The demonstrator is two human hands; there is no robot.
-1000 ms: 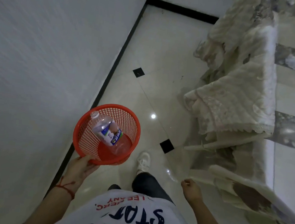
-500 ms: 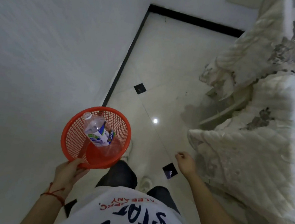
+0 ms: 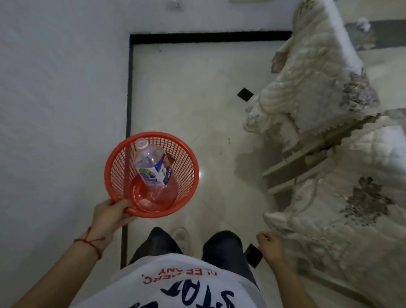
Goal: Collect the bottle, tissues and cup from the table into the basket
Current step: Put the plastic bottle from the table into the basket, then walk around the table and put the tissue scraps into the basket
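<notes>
I see my left hand gripping the near rim of the round orange mesh basket, fingers clenched on its plastic lip. A clear plastic bottle with a blue-green label leans inside, cap toward the far wall. My right hand hangs empty, loosely curled, beside quilted cream sofa covers over glossy floor tiles.

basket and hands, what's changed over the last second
The person has walked on towards the room corner: the black floor border and the covered furniture now sit differently in view. The right hand swung beside the body, loosely curled and empty throughout. Unchanged: the left hand grips the red basket by its near rim, the bottle leaning inside, cap up.
</notes>
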